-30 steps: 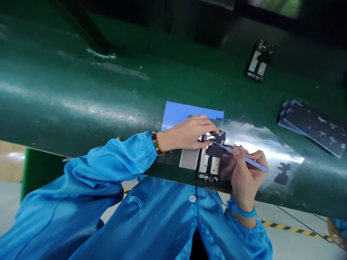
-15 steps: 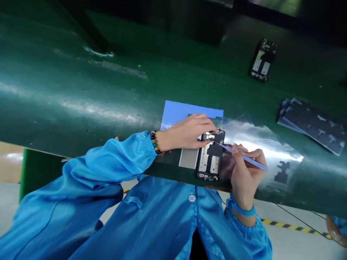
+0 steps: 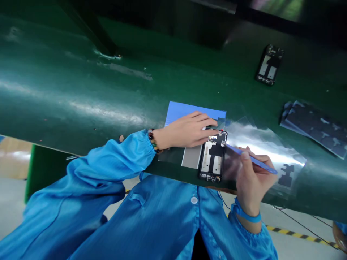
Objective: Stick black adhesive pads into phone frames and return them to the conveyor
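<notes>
An opened phone (image 3: 213, 155) lies on the bench in front of me, its inner frame and a black film piece showing. My left hand (image 3: 188, 130) reaches over its upper left corner with fingers stretched out and apart, the fingertips touching the phone's top part. In my right hand (image 3: 253, 177) is a pair of slim blue-violet tweezers (image 3: 256, 161), held like a pen. Their tip points at the phone's upper right edge; whether it touches is too small to tell. Under my left hand lie a blue sheet (image 3: 179, 111) and a grey strip (image 3: 191, 158).
A clear plastic sheet (image 3: 267, 141) with a black cut-out sticker (image 3: 286, 176) spreads to the right. Farther right sits a stack of dark sticker sheets (image 3: 316, 126). A second opened phone (image 3: 270, 65) lies toward the back of the green bench (image 3: 108, 97).
The tweezers have drawn back slightly to the right, away from the middle of the phone's top part. My left fingers have spread and straightened over the phone. The view has shifted a little.
</notes>
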Demonstrator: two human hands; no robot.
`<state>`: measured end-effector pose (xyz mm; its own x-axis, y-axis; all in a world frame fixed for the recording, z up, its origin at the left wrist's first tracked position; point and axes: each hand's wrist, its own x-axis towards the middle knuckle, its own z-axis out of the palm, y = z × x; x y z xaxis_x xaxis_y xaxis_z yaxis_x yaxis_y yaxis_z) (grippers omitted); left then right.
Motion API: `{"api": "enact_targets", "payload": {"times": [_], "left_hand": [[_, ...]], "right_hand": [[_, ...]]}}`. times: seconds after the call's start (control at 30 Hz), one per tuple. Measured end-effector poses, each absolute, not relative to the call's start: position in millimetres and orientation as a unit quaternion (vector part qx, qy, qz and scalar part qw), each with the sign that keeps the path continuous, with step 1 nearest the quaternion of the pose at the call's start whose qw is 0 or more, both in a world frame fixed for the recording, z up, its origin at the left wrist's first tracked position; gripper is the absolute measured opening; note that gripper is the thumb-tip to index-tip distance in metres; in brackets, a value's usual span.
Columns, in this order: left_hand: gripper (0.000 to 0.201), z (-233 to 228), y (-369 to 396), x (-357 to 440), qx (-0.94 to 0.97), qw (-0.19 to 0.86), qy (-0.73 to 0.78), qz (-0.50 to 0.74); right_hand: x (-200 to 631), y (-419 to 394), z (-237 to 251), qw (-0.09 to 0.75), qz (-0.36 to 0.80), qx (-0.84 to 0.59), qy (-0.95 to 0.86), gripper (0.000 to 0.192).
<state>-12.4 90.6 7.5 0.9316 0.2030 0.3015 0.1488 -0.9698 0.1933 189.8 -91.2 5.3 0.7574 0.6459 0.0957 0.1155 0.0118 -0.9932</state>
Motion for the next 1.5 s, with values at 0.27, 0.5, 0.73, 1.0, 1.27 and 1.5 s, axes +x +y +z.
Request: {"api": "enact_targets", "payload": {"times": [0.27,0.5,0.73,1.0,1.27,1.5], "left_hand": [[0.014,13,76,-74,0.969,0.044,0.095,0.222],[0.017,4,73,-75,0.967,0.036,0.112,0.225],[0.017,5,72,-74,0.965,0.032,0.115,0.235],[0.012,6,72,-74,0.963,0.04,0.113,0.241],[0.013,1,72,-75,0.968,0.04,0.114,0.221],[0.015,1,70,-75,0.97,0.023,0.123,0.206]], "right_hand": [[157,-64,6,0.58,0.282,-0.657,-0.39,0.033],[149,-51,6,0.543,0.279,-0.679,-0.406,0.032],[146,-49,9,0.535,0.283,-0.685,-0.405,0.034],[154,-57,14,0.559,0.293,-0.673,-0.386,0.035],[167,-64,14,0.556,0.286,-0.679,-0.385,0.035],[153,-49,5,0.52,0.313,-0.677,-0.416,0.034]]}}
